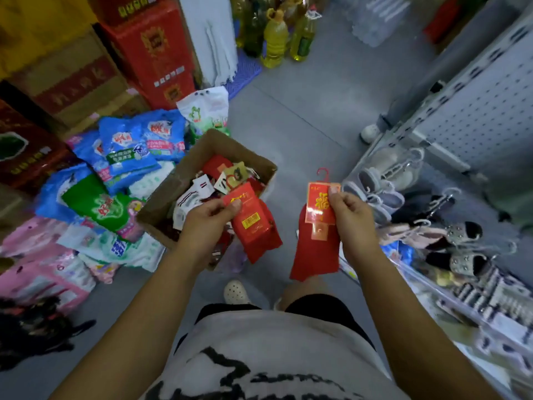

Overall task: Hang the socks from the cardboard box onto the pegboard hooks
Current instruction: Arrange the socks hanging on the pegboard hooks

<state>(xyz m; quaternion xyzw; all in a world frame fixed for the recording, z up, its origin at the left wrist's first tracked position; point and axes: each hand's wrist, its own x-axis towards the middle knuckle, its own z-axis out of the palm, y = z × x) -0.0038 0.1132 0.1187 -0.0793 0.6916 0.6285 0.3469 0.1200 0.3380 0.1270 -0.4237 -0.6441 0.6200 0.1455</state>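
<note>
My left hand (206,219) pinches the top of a red sock pack (253,223) with a yellow barcode label, held over the near corner of the open cardboard box (173,194). The box on the floor holds several more sock packs, red and white. My right hand (350,215) pinches the card label of a second pair of red socks (315,249), whose small red plastic hook (324,173) points up. The white pegboard (476,111) stands at the right, with slippers and shoes (450,232) hanging on its hooks below.
Bags of detergent (124,151) in blue, green and pink lie piled on the floor left of the box. Red and brown cartons (150,50) are stacked behind them. Oil bottles (275,41) stand at the far end of the grey aisle floor. A white shoe (236,291) shows below.
</note>
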